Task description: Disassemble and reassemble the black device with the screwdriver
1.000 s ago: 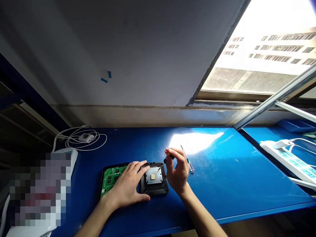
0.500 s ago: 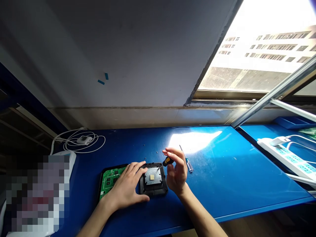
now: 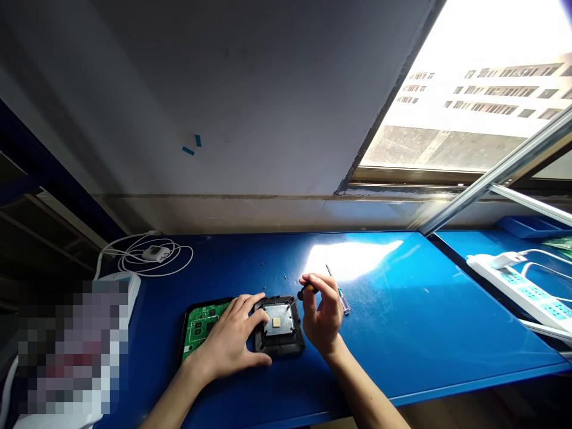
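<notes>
A black plastic cover (image 3: 280,347) lies on the blue table with a silver metal plate (image 3: 271,329) and a small beige pad (image 3: 276,322) on it. My left hand (image 3: 232,333) rests over the cover's left side, fingers spread, index fingertip on the plate and thumb near the lower left corner. Under and beside that hand sits a green circuit board (image 3: 195,333) in a black case, partly hidden. My right hand (image 3: 324,313) pinches a black and yellow screwdriver (image 3: 308,290). Its thin shaft slants down to the plate's upper right corner, where the tip appears to meet a screw.
Behind my right hand lies a second screwdriver (image 3: 343,302) with a clear handle. Several tiny screws (image 3: 285,276) are scattered beyond the cover. A white cable with an adapter (image 3: 156,254) coils at back left. At right, a white power strip (image 3: 522,286) lies past a metal frame (image 3: 482,185).
The fingers of my right hand have closed further around the screwdriver handle, hiding more of it. My left hand keeps its place on the cover. The view has shifted slightly.
</notes>
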A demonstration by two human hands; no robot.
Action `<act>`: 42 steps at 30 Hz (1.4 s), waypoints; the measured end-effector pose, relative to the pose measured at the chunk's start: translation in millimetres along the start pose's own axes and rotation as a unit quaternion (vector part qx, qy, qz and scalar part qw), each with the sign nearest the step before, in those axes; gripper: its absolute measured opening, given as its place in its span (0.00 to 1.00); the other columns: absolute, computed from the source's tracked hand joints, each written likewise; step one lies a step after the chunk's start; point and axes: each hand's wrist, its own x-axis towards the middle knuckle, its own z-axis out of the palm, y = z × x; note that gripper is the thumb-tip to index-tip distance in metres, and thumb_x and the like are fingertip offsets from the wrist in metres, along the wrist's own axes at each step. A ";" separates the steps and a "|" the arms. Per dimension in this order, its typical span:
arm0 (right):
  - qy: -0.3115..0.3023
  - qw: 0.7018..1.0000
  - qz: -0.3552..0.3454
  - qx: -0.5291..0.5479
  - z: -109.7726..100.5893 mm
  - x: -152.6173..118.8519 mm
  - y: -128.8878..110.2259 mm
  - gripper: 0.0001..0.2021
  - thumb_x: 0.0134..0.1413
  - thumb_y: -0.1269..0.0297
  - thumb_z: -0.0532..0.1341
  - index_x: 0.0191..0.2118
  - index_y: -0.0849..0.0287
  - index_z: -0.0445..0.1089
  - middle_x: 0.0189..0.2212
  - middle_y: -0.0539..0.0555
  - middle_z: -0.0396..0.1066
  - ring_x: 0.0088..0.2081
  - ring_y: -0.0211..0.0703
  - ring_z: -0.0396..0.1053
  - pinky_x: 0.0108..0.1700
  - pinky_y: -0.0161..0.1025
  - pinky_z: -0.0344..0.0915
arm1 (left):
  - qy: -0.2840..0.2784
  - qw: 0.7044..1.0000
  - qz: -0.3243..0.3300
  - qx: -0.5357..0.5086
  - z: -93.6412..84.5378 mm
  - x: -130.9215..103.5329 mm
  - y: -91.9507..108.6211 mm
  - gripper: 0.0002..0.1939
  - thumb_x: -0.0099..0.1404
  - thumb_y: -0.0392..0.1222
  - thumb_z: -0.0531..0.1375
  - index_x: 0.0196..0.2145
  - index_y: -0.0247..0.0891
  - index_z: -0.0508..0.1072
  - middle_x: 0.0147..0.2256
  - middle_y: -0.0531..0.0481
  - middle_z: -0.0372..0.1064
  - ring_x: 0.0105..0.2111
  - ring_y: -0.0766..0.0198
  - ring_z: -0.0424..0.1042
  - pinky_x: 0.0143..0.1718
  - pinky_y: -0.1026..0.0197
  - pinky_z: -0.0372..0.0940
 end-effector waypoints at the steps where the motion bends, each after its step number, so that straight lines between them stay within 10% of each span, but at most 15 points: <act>1: -0.007 1.000 0.003 0.003 -0.1 -0.6 1.0 0.22 0.69 0.76 0.52 0.64 0.50 0.63 0.44 0.57 0.74 0.42 0.46 0.77 0.37 0.46 0.80 | 0.001 1.000 0.001 -0.001 0.2 -0.2 0.0 0.28 0.51 0.50 0.78 0.46 0.50 0.73 0.69 0.49 0.57 0.68 0.40 0.56 0.65 0.34 0.60; 42: 0.059 0.981 0.167 -0.072 3.5 -2.2 30.3 0.16 0.69 0.67 0.61 0.59 0.53 0.67 0.46 0.55 0.72 0.38 0.39 0.74 0.35 0.38 0.78 | -0.004 1.000 -0.003 0.016 3.0 -2.2 -4.5 0.25 0.57 0.46 0.75 0.50 0.49 0.72 0.69 0.48 0.56 0.68 0.40 0.55 0.65 0.33 0.60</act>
